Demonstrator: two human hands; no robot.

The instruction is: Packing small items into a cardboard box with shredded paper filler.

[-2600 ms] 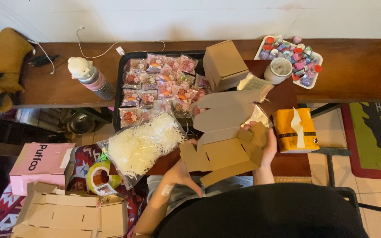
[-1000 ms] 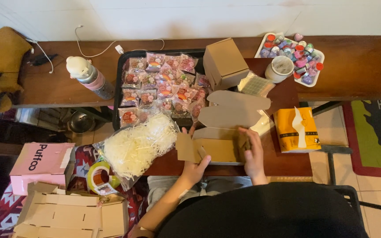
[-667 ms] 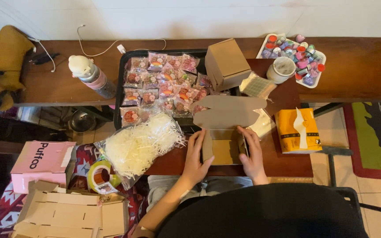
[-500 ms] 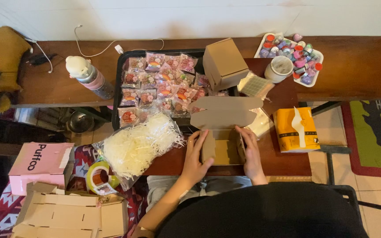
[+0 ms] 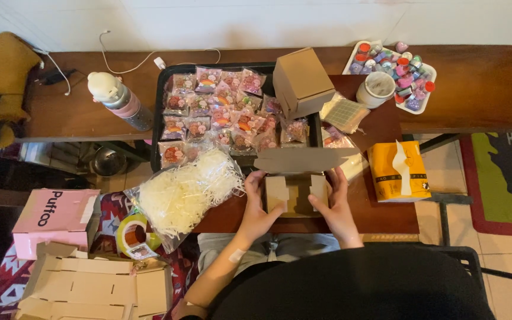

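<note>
Both hands on a little cardboard box at the front of the surface

Left hand (image 5: 260, 208) and right hand (image 5: 337, 207) clasp the open box (image 5: 296, 192) by its sides on the dark wooden surface (image 5: 481, 83); black tray (image 5: 160, 101) of wrapped sweets behind, tiled floor (image 5: 505, 266) to the right.

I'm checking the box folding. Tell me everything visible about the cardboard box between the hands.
The cardboard box is small, plain brown and half assembled, sitting on the dark wooden table. Its lid flap lies open toward the tray; two side flaps fold inward. The left hand and right hand press its sides.
</note>
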